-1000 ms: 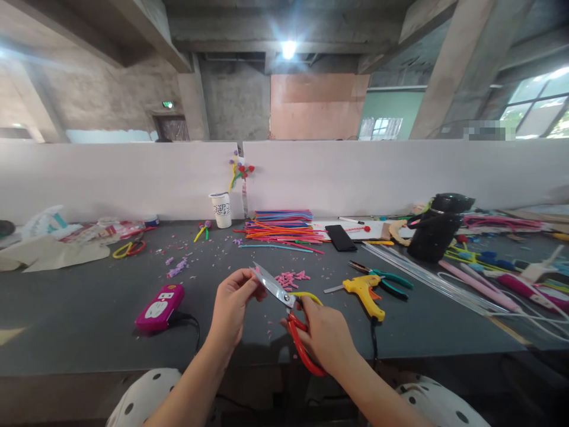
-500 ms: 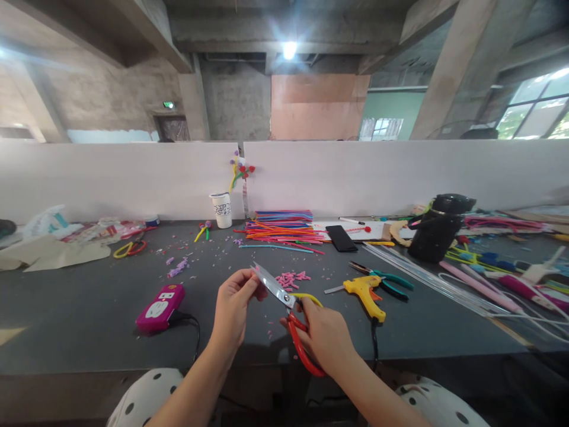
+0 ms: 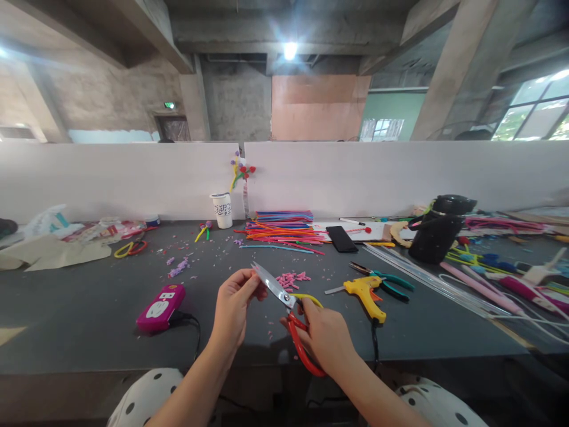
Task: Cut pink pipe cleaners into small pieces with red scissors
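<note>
My right hand (image 3: 323,334) grips the red and yellow handles of a pair of scissors (image 3: 284,302), whose steel blades point up and to the left. My left hand (image 3: 235,305) is pinched shut at the blade tips, holding something too small to make out. A small heap of pink cuttings (image 3: 291,277) lies on the dark table (image 3: 89,320) just beyond the blades. Both hands hover above the table's near edge.
A yellow glue gun (image 3: 365,292) and green-handled pliers (image 3: 382,279) lie to the right, a pink device (image 3: 160,306) with a black cable to the left. Farther back are stacked coloured pipe cleaners (image 3: 284,226), a black phone (image 3: 340,238), a white cup (image 3: 221,210) and a black jug (image 3: 436,228).
</note>
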